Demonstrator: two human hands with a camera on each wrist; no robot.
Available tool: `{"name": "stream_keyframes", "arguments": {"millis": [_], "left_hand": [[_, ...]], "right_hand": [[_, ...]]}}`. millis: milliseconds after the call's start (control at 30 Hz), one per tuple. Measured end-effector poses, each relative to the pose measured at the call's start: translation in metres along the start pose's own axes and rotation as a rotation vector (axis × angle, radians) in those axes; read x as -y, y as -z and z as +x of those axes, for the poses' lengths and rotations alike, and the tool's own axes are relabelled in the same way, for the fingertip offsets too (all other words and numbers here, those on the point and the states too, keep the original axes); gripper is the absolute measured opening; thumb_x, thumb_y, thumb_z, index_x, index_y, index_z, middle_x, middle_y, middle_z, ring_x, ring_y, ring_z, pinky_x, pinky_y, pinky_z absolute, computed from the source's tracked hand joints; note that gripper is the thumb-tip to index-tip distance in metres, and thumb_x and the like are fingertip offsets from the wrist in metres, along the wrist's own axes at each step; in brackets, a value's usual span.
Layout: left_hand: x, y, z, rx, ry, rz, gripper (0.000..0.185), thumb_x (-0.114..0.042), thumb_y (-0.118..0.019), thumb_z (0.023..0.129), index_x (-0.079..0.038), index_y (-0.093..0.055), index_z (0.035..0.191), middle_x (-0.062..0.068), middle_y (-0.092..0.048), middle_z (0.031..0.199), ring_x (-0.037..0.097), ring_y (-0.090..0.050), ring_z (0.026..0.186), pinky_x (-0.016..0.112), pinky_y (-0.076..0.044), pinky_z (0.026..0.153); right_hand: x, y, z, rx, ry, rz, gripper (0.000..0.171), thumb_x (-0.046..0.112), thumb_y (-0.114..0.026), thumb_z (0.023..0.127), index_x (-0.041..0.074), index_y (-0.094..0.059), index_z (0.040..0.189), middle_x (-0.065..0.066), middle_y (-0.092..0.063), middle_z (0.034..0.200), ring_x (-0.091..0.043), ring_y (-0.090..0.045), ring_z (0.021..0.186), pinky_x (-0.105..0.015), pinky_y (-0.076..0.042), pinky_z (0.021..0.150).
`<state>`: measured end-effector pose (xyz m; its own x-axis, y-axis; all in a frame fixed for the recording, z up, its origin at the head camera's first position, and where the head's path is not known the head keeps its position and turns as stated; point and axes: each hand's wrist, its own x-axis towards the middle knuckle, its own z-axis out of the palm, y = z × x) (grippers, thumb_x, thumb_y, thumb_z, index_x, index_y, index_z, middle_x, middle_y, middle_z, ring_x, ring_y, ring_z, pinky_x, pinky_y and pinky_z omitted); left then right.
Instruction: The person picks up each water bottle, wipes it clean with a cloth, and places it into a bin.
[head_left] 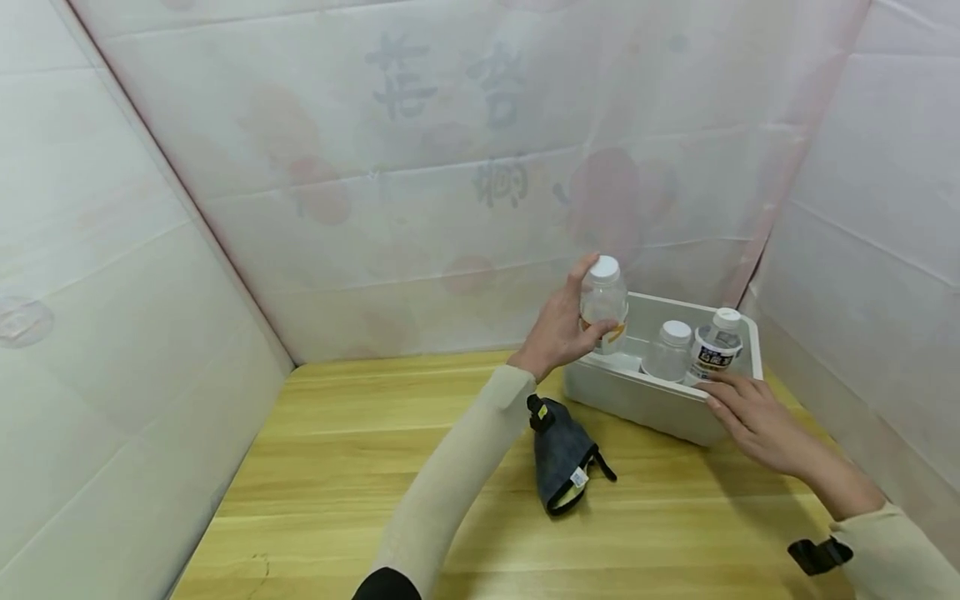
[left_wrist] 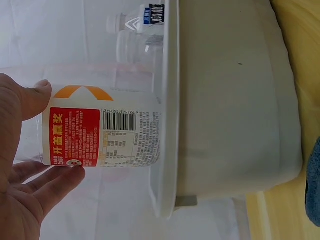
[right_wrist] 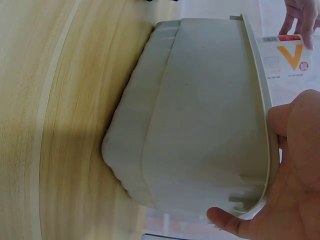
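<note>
My left hand (head_left: pixel 573 317) grips a clear bottle (head_left: pixel 604 300) with a white cap and an orange and red label, upright at the left end of a white plastic bin (head_left: pixel 630 400). In the left wrist view the bottle (left_wrist: pixel 105 132) has its base inside the bin's rim (left_wrist: pixel 167 100), with thumb and fingers (left_wrist: pixel 30 170) round its upper part. My right hand (head_left: pixel 750 408) lies with straight fingers on the bin's front right rim. In the right wrist view its palm (right_wrist: pixel 292 190) presses the bin's corner (right_wrist: pixel 200 110).
Two more capped bottles stand in the bin: a clear one (head_left: pixel 670 350) and one with a dark label (head_left: pixel 717 342). A grey cloth pouch (head_left: pixel 562 454) lies on the wooden table (head_left: pixel 337 467) in front of the bin. White sheeted walls enclose three sides.
</note>
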<state>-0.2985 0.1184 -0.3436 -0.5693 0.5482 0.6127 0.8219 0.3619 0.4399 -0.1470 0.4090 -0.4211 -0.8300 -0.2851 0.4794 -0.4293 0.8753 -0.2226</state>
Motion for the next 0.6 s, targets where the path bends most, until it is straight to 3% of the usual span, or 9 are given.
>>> {"name": "stream_keyframes", "arguments": {"millis": [300,600], "left_hand": [[0.006,-0.018,0.005,0.022,0.014,-0.013,0.097,-0.024,-0.076,0.092,-0.022,-0.006,0.159,0.012,-0.051,0.145,0.023,-0.066,0.106,0.011,-0.051,0.067],[0.014,-0.037,0.009,0.052,0.056,0.033,0.096,-0.028,-0.075,0.092,-0.026,-0.005,0.159,0.011,-0.053,0.144,0.023,-0.064,0.109,0.012,-0.052,0.068]], "right_hand": [[-0.001,-0.001,-0.001,0.004,-0.009,0.021,0.025,0.005,-0.049,0.105,-0.001,-0.061,0.125,-0.033,-0.053,0.131,-0.055,-0.043,0.115,-0.065,-0.033,0.089],[-0.001,0.002,-0.004,-0.008,-0.006,0.019,0.025,0.005,-0.049,0.105,-0.001,-0.061,0.126,-0.033,-0.052,0.131,-0.054,-0.043,0.116,-0.064,-0.032,0.090]]}}
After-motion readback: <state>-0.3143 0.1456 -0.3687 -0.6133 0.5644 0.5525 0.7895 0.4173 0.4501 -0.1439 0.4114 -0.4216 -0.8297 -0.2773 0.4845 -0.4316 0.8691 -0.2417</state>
